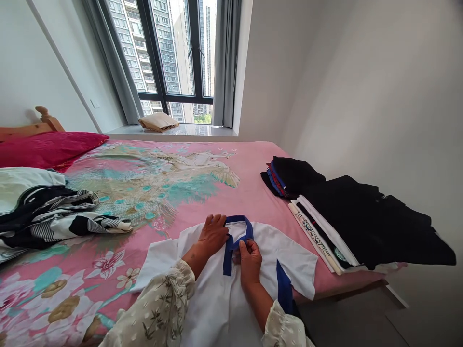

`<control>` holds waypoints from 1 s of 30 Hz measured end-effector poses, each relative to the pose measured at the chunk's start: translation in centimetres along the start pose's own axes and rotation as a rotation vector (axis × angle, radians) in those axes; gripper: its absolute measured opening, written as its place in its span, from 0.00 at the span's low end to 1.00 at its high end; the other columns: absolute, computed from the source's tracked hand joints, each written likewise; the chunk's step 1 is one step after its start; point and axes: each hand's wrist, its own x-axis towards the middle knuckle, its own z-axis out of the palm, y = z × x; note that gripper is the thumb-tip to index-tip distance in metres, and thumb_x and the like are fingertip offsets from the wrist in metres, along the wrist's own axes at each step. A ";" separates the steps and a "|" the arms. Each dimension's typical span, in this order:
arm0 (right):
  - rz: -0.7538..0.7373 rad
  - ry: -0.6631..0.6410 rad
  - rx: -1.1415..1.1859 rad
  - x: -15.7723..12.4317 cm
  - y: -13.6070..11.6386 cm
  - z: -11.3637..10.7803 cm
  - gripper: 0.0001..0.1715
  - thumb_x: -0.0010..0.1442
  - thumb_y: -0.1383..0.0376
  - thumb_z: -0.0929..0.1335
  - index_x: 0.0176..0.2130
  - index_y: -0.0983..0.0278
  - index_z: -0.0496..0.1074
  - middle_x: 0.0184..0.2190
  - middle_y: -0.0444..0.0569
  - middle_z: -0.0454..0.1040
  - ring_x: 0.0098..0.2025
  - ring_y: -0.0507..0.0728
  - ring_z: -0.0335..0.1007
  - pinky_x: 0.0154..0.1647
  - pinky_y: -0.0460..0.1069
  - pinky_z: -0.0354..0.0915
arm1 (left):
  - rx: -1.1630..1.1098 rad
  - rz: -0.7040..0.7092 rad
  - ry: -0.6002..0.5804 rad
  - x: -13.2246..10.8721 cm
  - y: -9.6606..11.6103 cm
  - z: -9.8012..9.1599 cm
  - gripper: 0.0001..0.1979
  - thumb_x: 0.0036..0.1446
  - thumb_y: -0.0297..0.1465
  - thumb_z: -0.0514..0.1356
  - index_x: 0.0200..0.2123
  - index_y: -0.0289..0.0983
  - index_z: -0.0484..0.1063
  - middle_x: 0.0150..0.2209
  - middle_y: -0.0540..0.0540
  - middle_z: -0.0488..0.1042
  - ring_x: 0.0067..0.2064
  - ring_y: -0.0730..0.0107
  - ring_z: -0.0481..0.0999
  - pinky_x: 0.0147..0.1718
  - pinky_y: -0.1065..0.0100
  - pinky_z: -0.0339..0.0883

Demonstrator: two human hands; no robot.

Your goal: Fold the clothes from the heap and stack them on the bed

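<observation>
A white polo shirt [210,299] with a blue collar and placket lies face up on the near edge of the bed, its short sleeves spread to both sides. My left hand [214,233] rests at the collar's left side, fingers bent over its edge; what lies under the fingertips is hidden. My right hand [250,260] pinches the lower right part of the blue collar [249,230] between thumb and fingers. A blue panel shows below the right sleeve. The shirt's bottom is out of the frame.
Stacks of folded clothes [296,176] and black garments [361,217] lie along the bed's right edge. Crumpled striped clothes [54,217] and a red pillow [54,144] are at left. The pink floral bedsheet [249,164] reaches the windowsill, where a beige folded cloth [158,121] sits.
</observation>
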 end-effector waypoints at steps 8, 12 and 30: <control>-0.369 -0.114 -0.499 1.7 -0.5 0.5 0.06 0.53 0.59 0.63 0.29 0.59 0.62 0.26 0.42 0.66 0.28 0.53 0.61 0.34 0.47 0.62 | -0.581 -0.211 -0.197 0.8 -0.9 1.7 0.08 0.42 0.27 0.61 0.15 0.41 0.67 0.20 0.53 0.66 0.28 0.70 0.66 0.50 0.61 0.56; -0.397 -0.169 -0.638 2.3 1.0 -0.1 0.05 0.54 0.61 0.64 0.30 0.59 0.64 0.28 0.43 0.68 0.29 0.53 0.63 0.34 0.47 0.61 | -0.686 -0.369 -0.236 0.2 -2.3 3.9 0.12 0.47 0.35 0.57 0.15 0.39 0.63 0.16 0.55 0.59 0.22 0.74 0.58 0.29 0.70 0.57; -0.034 -0.480 -0.256 3.7 0.1 -1.3 0.16 0.50 0.52 0.67 0.28 0.63 0.68 0.21 0.42 0.67 0.21 0.50 0.59 0.22 0.45 0.59 | -1.012 -0.538 -0.292 -1.9 -2.1 4.2 0.11 0.42 0.38 0.63 0.23 0.37 0.66 0.18 0.58 0.59 0.21 0.79 0.54 0.21 0.73 0.48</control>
